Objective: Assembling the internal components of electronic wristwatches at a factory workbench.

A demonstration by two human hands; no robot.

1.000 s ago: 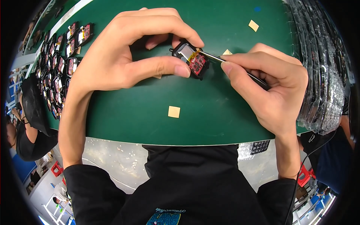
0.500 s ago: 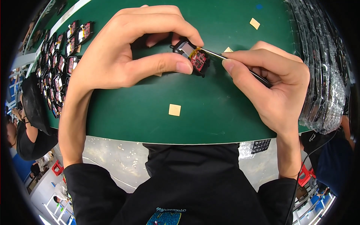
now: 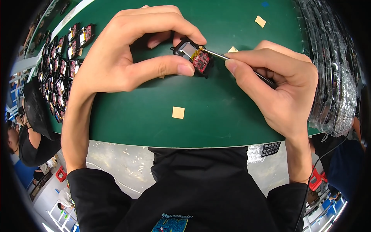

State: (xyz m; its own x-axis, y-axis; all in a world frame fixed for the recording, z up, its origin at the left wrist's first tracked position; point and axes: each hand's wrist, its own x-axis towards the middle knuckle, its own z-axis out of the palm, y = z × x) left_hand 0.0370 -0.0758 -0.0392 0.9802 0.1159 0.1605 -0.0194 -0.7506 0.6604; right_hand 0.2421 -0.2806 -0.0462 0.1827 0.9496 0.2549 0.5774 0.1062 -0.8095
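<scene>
My left hand (image 3: 127,50) reaches in from the left, its thumb and index finger closed on the edges of a small open device casing (image 3: 182,48). The black casing holds a silver-grey block, a strip of yellow tape and a red circuit board (image 3: 201,62). In my right hand (image 3: 278,81) is a pair of slim metal tweezers (image 3: 215,54), pinched between thumb and index finger. Their tip meets the upper right side of the casing, by the yellow tape and close to my left index fingertip. Whether the tip grips anything is too small to tell.
Rows of similar open casings (image 3: 73,48) lie on the green table (image 3: 232,123) at the left. Stacked clear plastic trays (image 3: 332,77) line the right edge. Small pale yellow paper squares (image 3: 178,112) are scattered about. Other people sit at far left and right.
The casing and both hands have shifted slightly to the left. The tweezers' tip stays at the same side of the casing, and both grips are unchanged.
</scene>
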